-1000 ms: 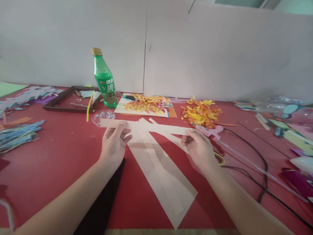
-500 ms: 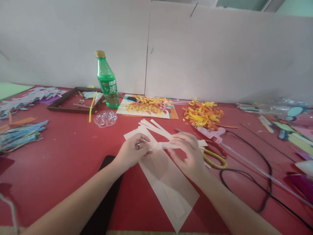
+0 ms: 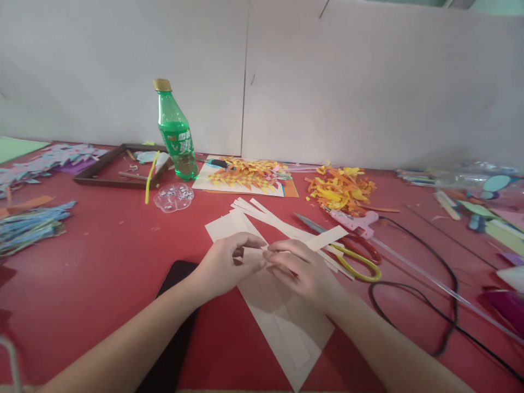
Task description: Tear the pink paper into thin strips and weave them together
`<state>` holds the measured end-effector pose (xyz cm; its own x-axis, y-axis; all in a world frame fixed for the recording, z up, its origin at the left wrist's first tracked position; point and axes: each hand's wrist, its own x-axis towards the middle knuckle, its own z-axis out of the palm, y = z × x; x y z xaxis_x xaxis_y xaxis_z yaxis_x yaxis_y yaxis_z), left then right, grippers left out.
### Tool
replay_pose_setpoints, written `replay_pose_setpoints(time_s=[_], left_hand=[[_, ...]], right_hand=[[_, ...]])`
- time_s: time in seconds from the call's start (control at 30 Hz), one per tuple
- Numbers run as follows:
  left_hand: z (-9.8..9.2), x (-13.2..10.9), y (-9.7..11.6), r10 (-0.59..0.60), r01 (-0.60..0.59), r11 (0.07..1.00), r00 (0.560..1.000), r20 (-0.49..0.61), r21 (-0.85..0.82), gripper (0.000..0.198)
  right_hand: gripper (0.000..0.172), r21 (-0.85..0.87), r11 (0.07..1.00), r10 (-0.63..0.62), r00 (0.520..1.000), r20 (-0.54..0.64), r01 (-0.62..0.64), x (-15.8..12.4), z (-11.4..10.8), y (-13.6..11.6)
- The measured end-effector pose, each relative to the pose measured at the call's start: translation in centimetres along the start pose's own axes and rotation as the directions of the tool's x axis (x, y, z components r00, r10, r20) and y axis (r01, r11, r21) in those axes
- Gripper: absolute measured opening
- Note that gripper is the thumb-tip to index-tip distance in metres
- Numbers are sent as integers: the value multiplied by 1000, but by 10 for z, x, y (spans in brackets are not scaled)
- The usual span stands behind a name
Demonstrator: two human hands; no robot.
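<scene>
Above a cream paper sheet (image 3: 282, 316) my left hand (image 3: 225, 267) pinches a pale paper strip (image 3: 252, 254) between thumb and fingers. Close against it, my right hand (image 3: 309, 273) has its fingers closed on the same strip, the fingertips of both hands nearly meeting. A pale strip end (image 3: 329, 238) sticks out past the right hand's knuckles; whether it is the same strip I cannot tell. Behind the hands lie several loose cut strips (image 3: 266, 215). Scissors (image 3: 362, 267) with yellow and red handles lie just right of my right hand, their blades pointing away to the left.
A green bottle (image 3: 177, 136), a clear tray of googly eyes (image 3: 174, 197) and a brown frame (image 3: 92, 177) stand toward the back left. Orange and yellow paper scraps (image 3: 339, 191), a pink glue gun (image 3: 356, 221) and its black cord (image 3: 452, 273) lie right. A dark phone-like slab (image 3: 176, 333) lies under my left forearm.
My hands have come together over the sheet, the right moving left and the left slightly right. The gap of strip between them has closed, and the scissor blades now show.
</scene>
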<state>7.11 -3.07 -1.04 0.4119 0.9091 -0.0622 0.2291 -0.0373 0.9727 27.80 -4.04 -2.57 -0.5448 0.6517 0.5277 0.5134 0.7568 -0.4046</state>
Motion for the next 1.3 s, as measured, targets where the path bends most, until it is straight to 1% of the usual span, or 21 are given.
replay_pose_setpoints(time_s=[0.07,0.1,0.2,0.27,0.33,0.43,0.5,0.6,0.67,0.73,0.8,0.83,0.9,0.93,1.0,1.1,1.17,1.2,1.3], left_hand=[[0,-1,-2,59,-58,997,998,-22,45,40],[0,-1,-2,83,-82,995,996,-21,59,41],[1,-2,-3,133,-129,984,991,-19,120,27],[1,-2,-3,142,-136,976,990,-23,168,19],[1,-3,-2,134,-127,974,991,-22,188,15],[1,-3,-2,131,-126,977,991,-20,171,15],[1,-3,-2,142,-133,978,989,-45,158,15],[1,-2,-2,150,-129,982,978,-146,140,13],[0,-1,-2,138,-107,984,965,-224,143,12],[-1,-1,-3,120,-78,985,953,-277,157,13],[-1,-1,-5,106,-61,986,948,-301,155,13],[-1,-1,-6,101,-60,988,947,-306,142,13],[0,-1,-7,99,-66,991,950,-297,117,13],[1,-1,-7,99,-68,991,954,-282,115,12],[3,-1,-6,107,-74,986,967,-232,147,11],[5,-2,-2,147,-120,971,982,-122,208,11],[7,-3,-1,152,-139,974,987,-58,179,13],[7,-4,0,143,-136,980,989,-38,147,14],[8,-4,-1,123,-121,988,992,-15,92,16]], right_hand=[[19,2,1000,-12,1000,-13,12,0,0,-1],[19,3,1000,-15,1000,-22,15,0,0,-1],[18,4,1000,-14,999,-42,14,0,1,-1],[18,0,1000,-14,999,-47,14,-1,1,0],[18,-11,1000,-18,999,-43,17,-1,1,1],[19,-29,999,-27,999,-43,25,-2,1,1],[20,-37,999,-12,999,-36,10,-1,0,1],[21,-51,998,40,999,-21,-41,0,-3,3],[23,-91,993,65,995,-71,-71,0,-5,6],[24,-178,978,75,982,-172,-106,-1,-8,10],[25,-294,938,102,958,-269,-183,-2,-10,12],[25,-348,908,130,946,-297,-234,-3,-11,12],[25,-421,848,198,929,-312,-323,-4,-13,9],[25,-434,833,228,927,-297,-344,-3,-14,7],[22,-406,857,238,942,-235,-318,-2,-15,1],[17,-247,953,159,984,-81,-174,0,-11,-4],[13,-128,987,96,995,3,-95,0,-8,-5],[13,-81,994,79,996,32,-76,0,-6,-4],[16,-6,996,88,994,70,-88,0,-3,-2]])
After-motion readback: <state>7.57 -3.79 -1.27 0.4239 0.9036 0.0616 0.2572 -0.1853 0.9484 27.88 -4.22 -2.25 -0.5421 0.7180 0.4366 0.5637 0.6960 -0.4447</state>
